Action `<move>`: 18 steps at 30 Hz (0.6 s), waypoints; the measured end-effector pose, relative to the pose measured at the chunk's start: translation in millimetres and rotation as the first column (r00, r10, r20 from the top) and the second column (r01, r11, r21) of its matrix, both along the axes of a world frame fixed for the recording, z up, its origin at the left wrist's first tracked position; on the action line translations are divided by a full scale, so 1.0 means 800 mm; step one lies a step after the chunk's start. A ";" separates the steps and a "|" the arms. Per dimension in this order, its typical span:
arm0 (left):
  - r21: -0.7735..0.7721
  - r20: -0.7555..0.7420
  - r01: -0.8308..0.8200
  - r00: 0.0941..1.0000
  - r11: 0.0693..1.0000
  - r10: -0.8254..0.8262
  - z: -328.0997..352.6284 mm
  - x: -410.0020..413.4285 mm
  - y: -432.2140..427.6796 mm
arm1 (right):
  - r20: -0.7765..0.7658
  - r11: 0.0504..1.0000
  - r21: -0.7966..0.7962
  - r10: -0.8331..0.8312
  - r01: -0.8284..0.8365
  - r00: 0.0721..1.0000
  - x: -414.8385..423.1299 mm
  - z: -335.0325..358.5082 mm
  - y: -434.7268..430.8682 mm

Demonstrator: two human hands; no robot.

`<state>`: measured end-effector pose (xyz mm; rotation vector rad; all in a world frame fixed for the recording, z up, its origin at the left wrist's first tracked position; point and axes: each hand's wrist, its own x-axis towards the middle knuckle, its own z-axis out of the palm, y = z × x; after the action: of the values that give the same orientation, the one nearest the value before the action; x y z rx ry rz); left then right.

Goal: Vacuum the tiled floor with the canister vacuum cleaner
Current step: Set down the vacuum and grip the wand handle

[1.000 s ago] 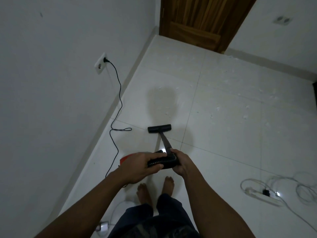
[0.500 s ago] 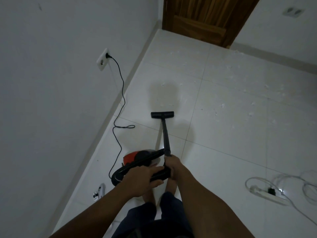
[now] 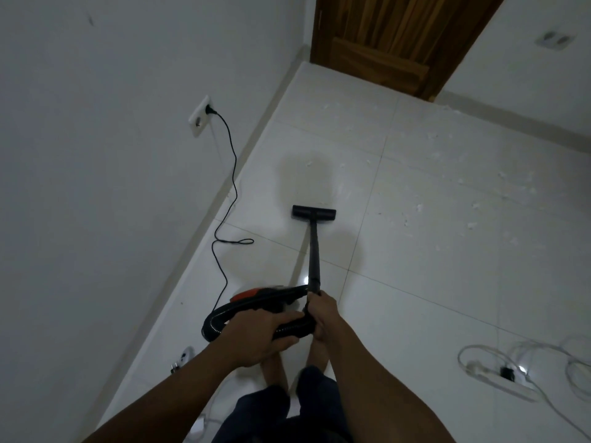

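Observation:
A black floor nozzle (image 3: 313, 213) lies flat on the white tiled floor (image 3: 447, 282), straight ahead of me. Its black wand (image 3: 314, 254) runs back to my right hand (image 3: 323, 314), which grips the wand's lower end. My left hand (image 3: 260, 335) is closed around the black ribbed hose (image 3: 217, 321), which loops to the left. The red and black canister (image 3: 252, 294) sits on the floor just behind the hose, partly hidden. White scraps of debris (image 3: 473, 212) are scattered over the tiles to the right and ahead.
The black power cord (image 3: 232, 199) runs from a wall socket (image 3: 201, 118) on the left wall down across the floor. A white power strip with cables (image 3: 499, 375) lies at the right. A wooden door (image 3: 393, 39) stands ahead. A white plug (image 3: 184, 358) lies near the left wall.
The nozzle has slid forward away from my feet and the wand has stretched out. The canister and hose loop have come into view beside my left hand.

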<state>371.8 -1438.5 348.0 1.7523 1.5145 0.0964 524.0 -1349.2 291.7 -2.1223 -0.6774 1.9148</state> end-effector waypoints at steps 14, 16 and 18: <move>-0.051 0.033 -0.084 0.996 0.995 0.085 -0.022 0.013 0.031 | 0.009 0.965 -0.165 0.208 -0.203 0.978 -0.006 -0.023 0.061; -0.045 0.059 -0.126 0.990 0.991 0.129 -0.024 0.015 0.036 | 0.027 0.959 -0.146 0.251 -0.244 0.968 -0.011 -0.030 0.076; -0.002 0.064 -0.134 0.989 0.991 0.134 -0.026 0.013 0.048 | 0.026 0.969 -0.082 0.235 -0.232 0.972 -0.015 -0.043 0.086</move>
<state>382.5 -1400.2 327.4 1.6332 1.5847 0.2204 512.2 -1280.3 257.5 -2.2150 -0.9114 2.0563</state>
